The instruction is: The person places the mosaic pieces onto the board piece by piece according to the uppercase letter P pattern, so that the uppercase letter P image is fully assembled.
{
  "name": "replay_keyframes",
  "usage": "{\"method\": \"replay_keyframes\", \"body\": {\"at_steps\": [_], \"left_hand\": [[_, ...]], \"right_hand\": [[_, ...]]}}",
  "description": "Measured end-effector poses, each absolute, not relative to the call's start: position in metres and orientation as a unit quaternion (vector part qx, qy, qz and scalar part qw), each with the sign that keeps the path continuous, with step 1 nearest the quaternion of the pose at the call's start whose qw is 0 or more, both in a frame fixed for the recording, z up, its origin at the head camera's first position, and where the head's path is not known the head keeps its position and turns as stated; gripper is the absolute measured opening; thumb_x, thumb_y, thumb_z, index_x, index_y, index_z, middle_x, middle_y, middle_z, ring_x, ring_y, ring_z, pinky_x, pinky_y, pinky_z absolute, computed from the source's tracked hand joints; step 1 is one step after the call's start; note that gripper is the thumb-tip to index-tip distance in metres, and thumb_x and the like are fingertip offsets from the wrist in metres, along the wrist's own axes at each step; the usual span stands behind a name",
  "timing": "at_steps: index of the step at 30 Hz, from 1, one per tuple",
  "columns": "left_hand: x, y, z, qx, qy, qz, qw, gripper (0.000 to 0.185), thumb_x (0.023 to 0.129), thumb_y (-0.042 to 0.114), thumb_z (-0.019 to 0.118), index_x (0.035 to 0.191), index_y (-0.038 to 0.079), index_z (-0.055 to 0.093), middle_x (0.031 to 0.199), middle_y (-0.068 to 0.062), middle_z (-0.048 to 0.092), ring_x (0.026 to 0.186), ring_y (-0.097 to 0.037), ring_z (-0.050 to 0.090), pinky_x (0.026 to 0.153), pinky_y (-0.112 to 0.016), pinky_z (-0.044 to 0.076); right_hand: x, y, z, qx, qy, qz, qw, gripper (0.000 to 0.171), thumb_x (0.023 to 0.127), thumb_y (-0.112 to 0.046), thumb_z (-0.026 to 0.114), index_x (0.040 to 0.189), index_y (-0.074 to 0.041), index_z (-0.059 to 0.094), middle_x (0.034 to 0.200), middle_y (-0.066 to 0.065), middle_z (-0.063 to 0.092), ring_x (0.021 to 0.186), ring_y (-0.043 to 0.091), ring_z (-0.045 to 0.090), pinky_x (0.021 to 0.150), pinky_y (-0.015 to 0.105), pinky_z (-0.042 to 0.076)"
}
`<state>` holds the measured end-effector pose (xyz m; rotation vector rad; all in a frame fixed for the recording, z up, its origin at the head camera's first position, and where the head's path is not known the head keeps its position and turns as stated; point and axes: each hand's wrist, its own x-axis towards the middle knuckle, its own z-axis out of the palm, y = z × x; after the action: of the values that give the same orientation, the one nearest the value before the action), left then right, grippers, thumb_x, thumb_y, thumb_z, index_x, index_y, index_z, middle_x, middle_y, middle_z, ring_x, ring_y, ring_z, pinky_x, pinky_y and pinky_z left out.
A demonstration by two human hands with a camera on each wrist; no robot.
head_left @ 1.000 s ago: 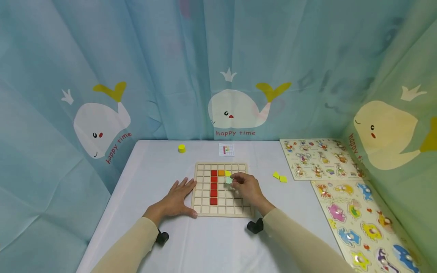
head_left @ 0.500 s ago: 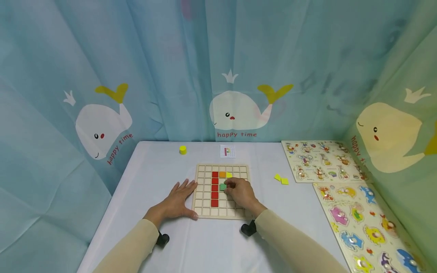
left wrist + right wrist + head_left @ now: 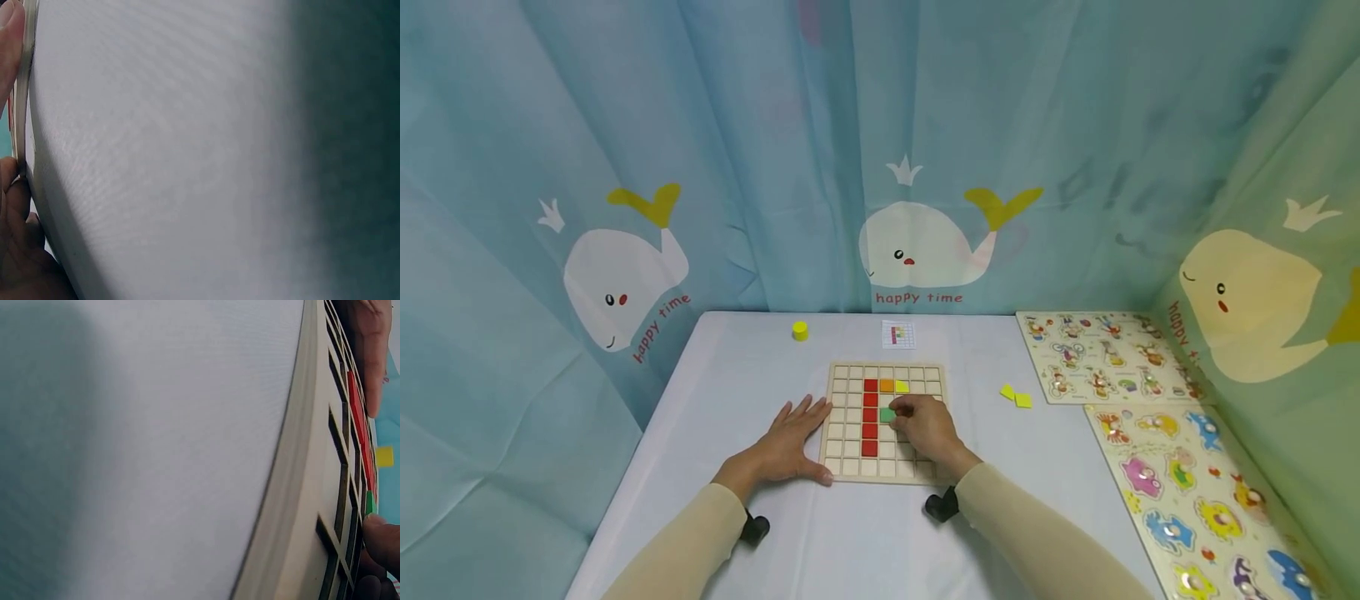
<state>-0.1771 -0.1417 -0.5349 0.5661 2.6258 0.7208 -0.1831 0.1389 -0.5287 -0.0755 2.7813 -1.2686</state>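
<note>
From my head I see the whole white table (image 3: 865, 542), the square wooden grid board (image 3: 884, 419) with its red column, and my flat, open left hand (image 3: 790, 442) pressed on the board's left edge. My right hand (image 3: 925, 427) has its fingertips pinched on the small green square tile (image 3: 888, 414), in a hole right of the red column. My right wrist view shows only the board's thick pale side (image 3: 300, 487) and a green sliver (image 3: 370, 503).
</note>
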Motion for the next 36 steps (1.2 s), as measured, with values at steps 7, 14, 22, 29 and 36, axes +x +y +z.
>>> {"method": "replay_keyframes", "body": {"at_steps": [7, 14, 22, 29, 36], "left_hand": [[-0.176, -0.142, -0.535, 0.196, 0.929, 0.258, 0.182, 0.130, 0.067, 0.056, 0.096, 0.169, 0.017, 0.026, 0.177, 0.001, 0.021, 0.166, -0.023, 0.004, 0.136, -0.048, -0.002], [-0.176, -0.143, -0.536, 0.195, 0.930, 0.256, 0.179, 0.130, 0.066, 0.057, 0.096, 0.169, 0.017, 0.027, 0.177, 0.001, 0.022, 0.166, -0.023, 0.004, 0.136, -0.048, -0.002], [-0.176, -0.144, -0.536, 0.196, 0.929, 0.257, 0.180, 0.128, 0.068, 0.057, 0.095, 0.169, 0.017, 0.026, 0.177, 0.001, 0.021, 0.166, -0.023, 0.003, 0.136, -0.048, -0.002], [-0.177, -0.145, -0.534, 0.200, 0.929, 0.255, 0.180, 0.130, 0.068, 0.059, 0.094, 0.169, 0.016, 0.026, 0.177, 0.000, 0.021, 0.166, -0.024, 0.004, 0.136, -0.048, -0.001], [-0.178, -0.143, -0.537, 0.201, 0.929, 0.254, 0.175, 0.128, 0.068, 0.058, 0.095, 0.169, 0.016, 0.027, 0.177, -0.001, 0.021, 0.166, -0.024, 0.004, 0.136, -0.048, -0.002]], "right_hand": [[-0.183, 0.137, -0.530, -0.023, 0.909, -0.413, 0.047, 0.020, 0.093, -0.006, 0.078, 0.112, -0.009, 0.080, 0.106, 0.003, 0.078, 0.095, 0.018, 0.068, 0.086, 0.040, 0.062], [-0.184, 0.135, -0.531, -0.024, 0.912, -0.408, 0.046, 0.021, 0.092, -0.005, 0.078, 0.113, -0.009, 0.080, 0.112, 0.006, 0.079, 0.101, 0.019, 0.071, 0.090, 0.043, 0.063], [-0.184, 0.136, -0.527, -0.024, 0.910, -0.411, 0.050, 0.024, 0.092, -0.007, 0.079, 0.115, -0.009, 0.079, 0.103, 0.002, 0.076, 0.091, 0.016, 0.065, 0.084, 0.039, 0.060], [-0.187, 0.147, -0.523, -0.024, 0.888, -0.456, 0.045, 0.027, 0.096, -0.009, 0.076, 0.123, -0.006, 0.076, 0.100, 0.003, 0.072, 0.088, 0.017, 0.063, 0.073, 0.027, 0.056], [-0.189, 0.168, -0.511, -0.011, 0.880, -0.474, 0.029, 0.032, 0.098, -0.011, 0.074, 0.129, -0.004, 0.073, 0.104, 0.007, 0.069, 0.090, 0.020, 0.061, 0.068, 0.025, 0.052]]}}
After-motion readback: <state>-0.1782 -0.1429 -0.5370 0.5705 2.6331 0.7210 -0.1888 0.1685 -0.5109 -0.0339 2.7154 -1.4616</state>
